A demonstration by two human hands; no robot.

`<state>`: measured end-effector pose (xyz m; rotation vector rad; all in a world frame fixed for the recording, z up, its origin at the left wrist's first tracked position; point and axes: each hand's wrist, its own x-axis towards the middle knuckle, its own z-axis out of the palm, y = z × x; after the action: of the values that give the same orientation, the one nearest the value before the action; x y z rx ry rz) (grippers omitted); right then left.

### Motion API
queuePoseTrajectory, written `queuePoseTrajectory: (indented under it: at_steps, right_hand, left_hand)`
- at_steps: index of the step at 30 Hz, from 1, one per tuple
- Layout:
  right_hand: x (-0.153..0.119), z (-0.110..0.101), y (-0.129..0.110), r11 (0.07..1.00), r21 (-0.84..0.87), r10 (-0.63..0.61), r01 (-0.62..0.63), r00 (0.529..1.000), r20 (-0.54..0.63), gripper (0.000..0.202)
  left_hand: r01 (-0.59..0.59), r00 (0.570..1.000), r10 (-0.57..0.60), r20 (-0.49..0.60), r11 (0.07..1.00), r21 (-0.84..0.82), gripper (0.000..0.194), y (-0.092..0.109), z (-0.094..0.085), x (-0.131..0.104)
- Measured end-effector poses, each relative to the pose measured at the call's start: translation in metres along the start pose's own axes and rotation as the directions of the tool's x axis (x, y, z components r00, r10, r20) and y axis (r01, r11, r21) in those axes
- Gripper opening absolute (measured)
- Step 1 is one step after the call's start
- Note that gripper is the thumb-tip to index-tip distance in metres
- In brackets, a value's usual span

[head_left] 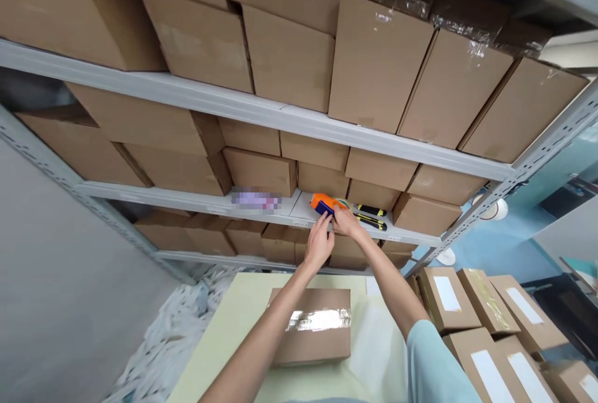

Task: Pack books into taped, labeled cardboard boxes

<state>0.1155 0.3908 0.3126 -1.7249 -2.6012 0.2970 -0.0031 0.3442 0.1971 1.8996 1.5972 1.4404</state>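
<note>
On the middle shelf lies an orange and dark blue hand-held tool point(321, 203), whose exact kind I cannot make out. My right hand point(346, 221) is closed around its right end. My left hand point(320, 242) reaches up from below, fingers stretched out and touching or nearly touching the dark blue part. Just right of the tool are two black and yellow utility knives point(371, 221). A green-rimmed round thing point(343, 202) shows partly behind my right hand. Below my forearms, a taped cardboard box point(322, 328) rests on a pale yellow table point(224, 341).
Cardboard boxes point(289, 54) fill the shelves of a grey metal rack point(280, 118). A blurred purple item point(256, 199) lies left on the middle shelf. Labelled boxes point(490, 353) are stacked at right. White crumpled strips point(163, 341) cover the floor at left.
</note>
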Motion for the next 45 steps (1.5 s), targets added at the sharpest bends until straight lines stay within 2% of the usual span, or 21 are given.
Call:
queuePoseTrajectory:
  at_steps: [4,7,9,11,13,14,16,18,20,22,24,27,30,33,35,37,38,39,41,43,45]
  right_hand:
    - [0.03,-0.007,-0.015,1.0,-0.019,-0.003,0.003,1.0,0.011,0.028]
    - [0.038,-0.005,-0.018,1.0,-0.018,0.015,-0.015,1.0,-0.023,0.032]
    - [0.031,0.009,-0.013,1.0,-0.011,0.025,-0.025,0.998,-0.062,0.046]
    - [0.009,0.04,0.0,0.999,0.04,0.041,-0.035,0.987,-0.158,0.059]
    - [-0.034,0.089,0.015,0.988,0.145,0.094,-0.055,0.958,-0.272,0.066]
    - [-0.063,0.118,0.021,0.974,0.212,0.139,-0.075,0.943,-0.304,0.067]
    - [-0.131,0.177,0.023,0.926,0.341,0.26,-0.164,0.93,-0.259,0.069]
    - [-0.196,0.227,0.012,0.845,0.435,0.395,-0.312,0.912,-0.113,0.072]
    - [-0.241,0.262,-0.005,0.748,0.488,0.493,-0.45,0.869,0.045,0.077]
    - [-0.26,0.282,-0.018,0.68,0.511,0.537,-0.526,0.831,0.142,0.083]
    - [-0.257,0.289,-0.022,0.656,0.502,0.554,-0.564,0.811,0.186,0.09]
    - [-0.238,0.288,-0.014,0.648,0.432,0.568,-0.627,0.776,0.273,0.094]
    - [-0.224,0.285,-0.002,0.652,0.384,0.55,-0.654,0.756,0.355,0.086]
    - [-0.224,0.287,0.008,0.67,0.443,0.502,-0.596,0.803,0.32,0.08]
    - [-0.228,0.289,0.012,0.67,0.49,0.486,-0.558,0.828,0.28,0.08]
    - [-0.231,0.29,0.014,0.658,0.494,0.503,-0.568,0.82,0.273,0.081]
    - [-0.231,0.289,0.014,0.65,0.479,0.531,-0.589,0.804,0.269,0.081]
    - [-0.229,0.289,0.011,0.646,0.456,0.565,-0.612,0.785,0.252,0.081]
    - [-0.223,0.288,0.0,0.67,0.4,0.62,-0.625,0.768,0.162,0.08]
    - [-0.212,0.289,-0.02,0.737,0.344,0.605,-0.582,0.795,0.049,0.082]
    - [-0.2,0.293,-0.042,0.799,0.3,0.547,-0.521,0.837,-0.005,0.087]
  left_hand:
    - [-0.015,1.0,0.016,0.021,0.999,-0.033,0.052,-0.005,-0.011,-0.021]
    - [0.043,0.997,-0.04,0.065,0.998,-0.042,0.047,-0.013,-0.023,-0.059]
    - [0.113,0.99,-0.109,0.085,0.992,-0.046,0.044,-0.027,-0.038,-0.093]
    - [0.214,0.975,-0.212,0.075,0.976,-0.033,0.043,-0.049,-0.06,-0.134]
    - [0.353,0.935,-0.354,0.017,0.935,0.016,0.045,-0.073,-0.084,-0.179]
    - [0.432,0.902,-0.432,-0.021,0.9,0.051,0.046,-0.083,-0.096,-0.2]
    - [0.581,0.814,-0.576,-0.077,0.806,0.11,0.052,-0.096,-0.113,-0.236]
    - [0.683,0.729,-0.679,-0.081,0.717,0.139,0.057,-0.1,-0.117,-0.261]
    - [0.735,0.672,-0.74,-0.032,0.66,0.159,0.059,-0.096,-0.109,-0.274]
    - [0.753,0.628,-0.777,0.036,0.619,0.224,0.059,-0.089,-0.096,-0.278]
    - [0.749,0.588,-0.805,0.077,0.577,0.325,0.064,-0.083,-0.083,-0.275]
    - [0.729,0.525,-0.848,0.079,0.496,0.471,0.076,-0.084,-0.071,-0.263]
    - [0.711,0.483,-0.872,0.073,0.439,0.55,0.07,-0.095,-0.067,-0.253]
    - [0.709,0.499,-0.861,0.1,0.472,0.525,0.057,-0.112,-0.071,-0.253]
    - [0.71,0.501,-0.853,0.148,0.503,0.493,0.057,-0.122,-0.077,-0.255]
    - [0.717,0.49,-0.85,0.195,0.52,0.464,0.058,-0.126,-0.082,-0.256]
    - [0.719,0.502,-0.841,0.202,0.536,0.443,0.059,-0.125,-0.082,-0.255]
    - [0.711,0.536,-0.82,0.198,0.566,0.419,0.064,-0.121,-0.08,-0.254]
    - [0.646,0.654,-0.736,0.176,0.664,0.376,0.082,-0.105,-0.068,-0.251]
    - [0.535,0.754,-0.624,0.205,0.764,0.361,0.098,-0.082,-0.05,-0.249]
    - [0.457,0.779,-0.558,0.285,0.817,0.351,0.101,-0.063,-0.031,-0.248]
